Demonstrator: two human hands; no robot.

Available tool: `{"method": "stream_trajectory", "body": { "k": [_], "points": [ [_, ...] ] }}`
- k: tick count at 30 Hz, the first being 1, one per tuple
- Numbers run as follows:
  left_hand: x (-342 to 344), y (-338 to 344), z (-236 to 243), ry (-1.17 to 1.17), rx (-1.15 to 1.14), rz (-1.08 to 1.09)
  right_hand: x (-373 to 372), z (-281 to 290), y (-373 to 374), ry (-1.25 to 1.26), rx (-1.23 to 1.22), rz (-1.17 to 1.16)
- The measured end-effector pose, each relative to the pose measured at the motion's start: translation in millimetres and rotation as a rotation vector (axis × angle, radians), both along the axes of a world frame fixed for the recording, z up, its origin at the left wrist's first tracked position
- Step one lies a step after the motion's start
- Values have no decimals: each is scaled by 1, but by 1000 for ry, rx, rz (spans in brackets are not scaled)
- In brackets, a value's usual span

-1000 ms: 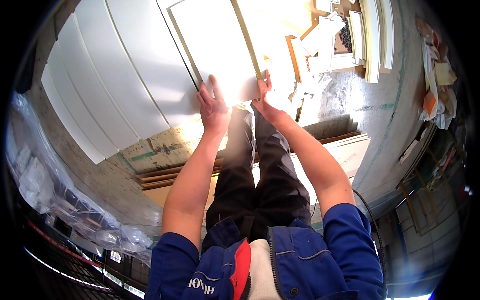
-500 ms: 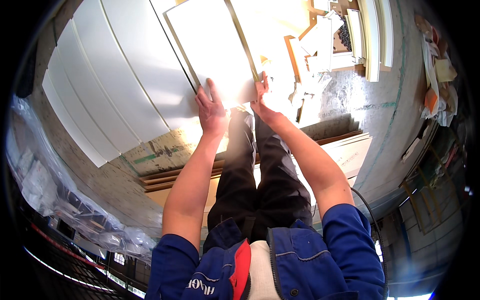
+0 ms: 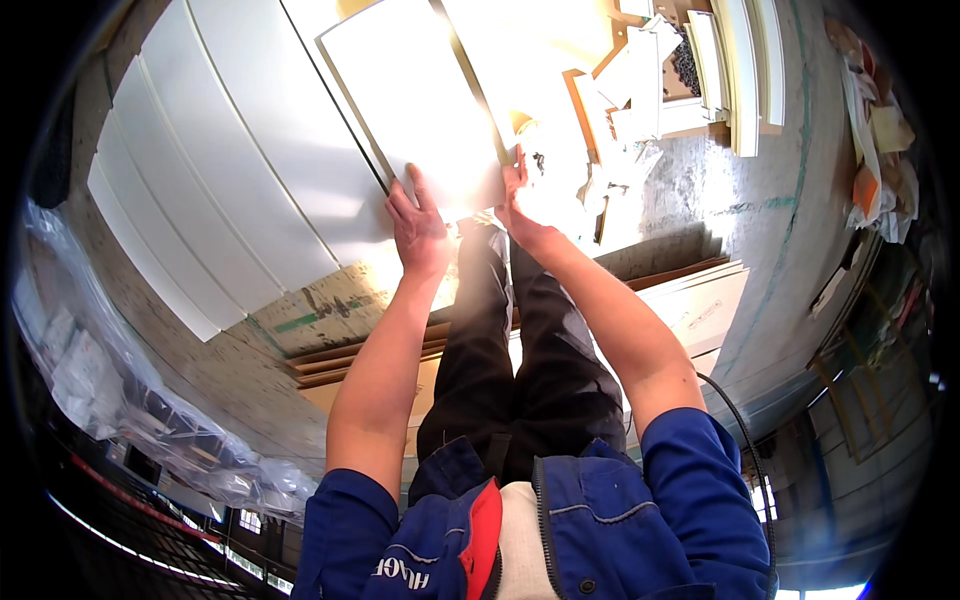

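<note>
A long white panel [image 3: 405,95] with darker side edges lies in front of my legs, its near end towards me. At its near left corner, my left hand [image 3: 418,225] grips the edge, thumb on the top face and fingers along the side. Across from it, my right hand [image 3: 520,208] is closed on the panel's right edge near the same end. Glare washes out the panel's near end and hides some of the fingertips. Directly left of it lie several wide white panels [image 3: 240,170] side by side.
White strips [image 3: 740,85] and cardboard scraps [image 3: 640,75] lie at the far right. Flat cardboard [image 3: 700,300] is on the floor by my legs. Clear plastic wrapping [image 3: 110,370] runs along the left, and crumpled waste [image 3: 885,150] sits at the right edge.
The held panel and the right hand have shifted slightly left in the picture. Both hands keep their hold; the surroundings have shifted only a little.
</note>
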State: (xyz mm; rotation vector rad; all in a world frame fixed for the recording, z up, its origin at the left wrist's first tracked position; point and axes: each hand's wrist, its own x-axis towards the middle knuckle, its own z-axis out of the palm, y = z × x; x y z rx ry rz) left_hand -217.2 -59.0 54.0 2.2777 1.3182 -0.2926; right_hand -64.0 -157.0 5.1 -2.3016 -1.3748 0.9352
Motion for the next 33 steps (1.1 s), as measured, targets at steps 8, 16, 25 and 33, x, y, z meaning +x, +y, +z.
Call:
{"method": "stream_trajectory", "body": {
  "k": [8,16,25,33],
  "points": [
    [-3,-5,-12,18,51,7,2,-5,-3,-60,-10,97],
    [4,-5,-2,-40,24,50,13,26,9,-114,-221,283],
    [21,1,26,-17,-78,110,17,18,-2,114,33,80],
    [19,33,37,21,30,-98,28,24,-4,359,126,-75]
  ]
}}
